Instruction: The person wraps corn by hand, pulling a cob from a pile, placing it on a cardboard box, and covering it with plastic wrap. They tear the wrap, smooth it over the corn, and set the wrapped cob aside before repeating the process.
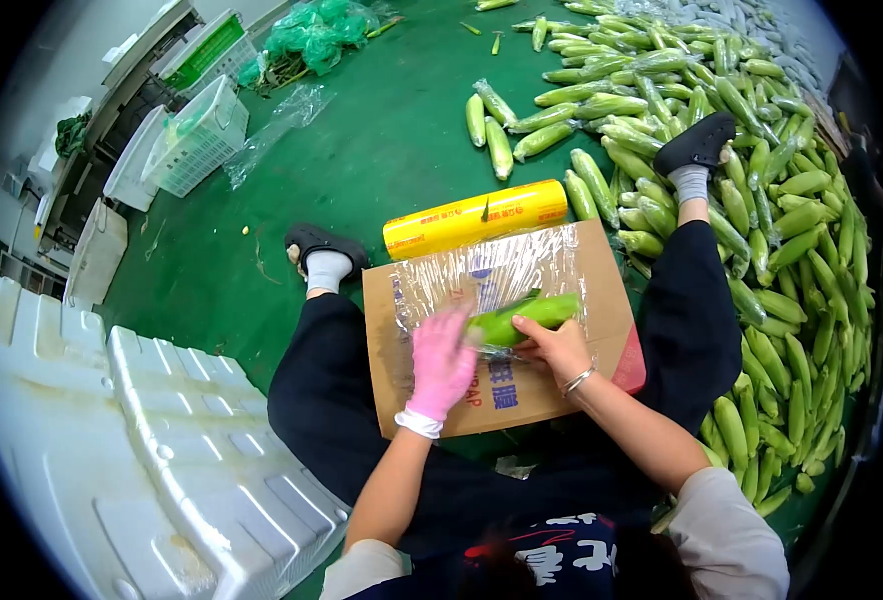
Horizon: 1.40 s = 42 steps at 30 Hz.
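A green ear of corn in its husk (521, 322) lies across a sheet of clear plastic wrap (461, 270) on a cardboard box (389, 330). My bare right hand (555, 350), with a silver bangle at the wrist, is closed on the right part of the ear, thumb on top. My left hand (443, 365), in a pink glove, is at the ear's left end, its fingers smeared by motion. Along the box's far edge rests a yellow roll of cling film (475, 218), with the clear sheet spread from it toward me.
Many ears of corn (781, 240), several visibly wrapped, are heaped on the green floor to the right. White foam boxes (201, 460) stand at my left. Farther off are white plastic crates (201, 140) and a bundle of green netting (316, 35). My legs flank the cardboard box.
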Available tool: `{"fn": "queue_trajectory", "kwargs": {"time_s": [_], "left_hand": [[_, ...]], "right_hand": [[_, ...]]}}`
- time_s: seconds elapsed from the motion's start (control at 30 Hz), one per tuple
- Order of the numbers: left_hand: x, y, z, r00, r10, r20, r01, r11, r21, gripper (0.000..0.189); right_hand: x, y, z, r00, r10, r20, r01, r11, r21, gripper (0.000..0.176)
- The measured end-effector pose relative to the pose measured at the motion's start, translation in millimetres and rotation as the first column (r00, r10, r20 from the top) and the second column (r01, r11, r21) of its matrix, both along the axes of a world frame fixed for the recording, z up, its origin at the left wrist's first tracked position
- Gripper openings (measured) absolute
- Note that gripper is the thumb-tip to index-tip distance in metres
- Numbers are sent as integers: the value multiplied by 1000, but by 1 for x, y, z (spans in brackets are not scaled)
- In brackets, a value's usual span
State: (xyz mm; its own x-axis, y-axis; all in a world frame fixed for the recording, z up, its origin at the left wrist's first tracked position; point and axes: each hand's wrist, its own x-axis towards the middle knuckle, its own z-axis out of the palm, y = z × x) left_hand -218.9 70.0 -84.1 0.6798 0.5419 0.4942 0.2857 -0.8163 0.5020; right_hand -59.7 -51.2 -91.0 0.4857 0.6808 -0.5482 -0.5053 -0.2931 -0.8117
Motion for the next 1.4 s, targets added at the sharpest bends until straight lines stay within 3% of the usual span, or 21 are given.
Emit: {"fn": "queue_trajectory", "kwargs": {"time_s": [0.13, 0.17, 0.2, 0.23, 0.37, 0.43, 0.47, 0.53, 0.57, 0.6, 0.67, 0.73, 0.8, 0.93, 1.0, 1.1, 1.13, 1.23, 1.3, 1.33, 1.4], "left_hand": [[8, 9, 15, 944, -80, -321, 106, 992, 62, 66], [9, 16, 17, 906, -132, -403, 168, 984, 55, 74], [9, 21, 17, 858, -179, -481, 227, 973, 42, 81], [10, 26, 10, 861, -212, -462, 268, 962, 58, 74], [-5, 15, 23, 813, -350, -465, 328, 936, -130, 65], [-26, -8, 23, 802, -423, -422, 380, 906, -185, 66], [-34, -14, 26, 793, -483, -370, 428, 875, -225, 68], [-49, -20, 39, 605, -581, -544, 368, 810, -456, 66], [-52, -18, 38, 611, -578, -541, 345, 810, -475, 69], [-51, -18, 39, 607, -580, -543, 340, 808, -482, 69], [-42, -21, 39, 763, -322, -560, 285, 946, -155, 70], [-28, -20, 31, 859, -201, -471, 219, 976, -16, 70], [-13, -11, 21, 938, -77, -339, 128, 983, 131, 70], [4, 27, 2, 910, -60, -410, 168, 957, 235, 71], [7, 32, 4, 895, -192, -403, 252, 963, 99, 68], [-2, -20, 32, 887, -281, -367, 226, 956, -185, 61], [-5, -33, 35, 859, -304, -413, 207, 942, -265, 61], [-19, -71, 27, 818, -472, -327, 89, 667, -739, 57], [-31, -94, 33, 790, -544, -282, -172, 245, -954, 62], [-38, -113, 34, 810, -526, -259, -310, -10, -951, 60], [-51, -141, 34, 726, -604, -328, -450, -58, -891, 62]], "right_hand": [[3, -43, 2, 973, 36, 230, -83, 976, 200, 38], [6, -61, 20, 566, 187, 803, -240, 969, -57, 36], [12, -78, 30, -125, 335, 934, -185, 917, -354, 35], [28, -86, 1, -183, 278, 943, -216, 924, -315, 31], [78, -74, 3, 28, -29, 999, -23, 999, 29, 7], [58, -59, 25, 498, -181, 848, 90, 984, 157, 6], [41, -63, 31, 636, -106, 764, 99, 994, 55, 7], [5, -91, 13, 477, 58, 877, -94, 995, -14, 15], [-12, -102, 10, 305, 242, 921, -265, 951, -161, 29], [-24, -103, 20, 201, 219, 955, -332, 932, -144, 38], [-16, -81, 15, -26, 237, 971, -298, 925, -234, 41], [18, -33, -16, 19, 288, 957, -221, 935, -277, 41], [51, 26, -3, -157, 399, 904, -157, 893, -421, 35], [45, 107, 16, 217, 698, 682, -836, 494, -240, 46], [46, 104, 16, 129, 760, 637, -865, 401, -302, 59], [48, 82, 2, -133, 744, 654, -984, -18, -180, 61], [39, 63, -2, -177, 705, 686, -959, 34, -282, 63], [25, 19, -6, -305, 608, 733, -849, 175, -498, 68], [20, -1, -18, -352, 434, 830, -799, 323, -507, 69], [20, -8, -35, -342, 295, 892, -799, 408, -441, 67], [16, -15, -48, -300, 177, 938, -798, 493, -348, 63]]}}
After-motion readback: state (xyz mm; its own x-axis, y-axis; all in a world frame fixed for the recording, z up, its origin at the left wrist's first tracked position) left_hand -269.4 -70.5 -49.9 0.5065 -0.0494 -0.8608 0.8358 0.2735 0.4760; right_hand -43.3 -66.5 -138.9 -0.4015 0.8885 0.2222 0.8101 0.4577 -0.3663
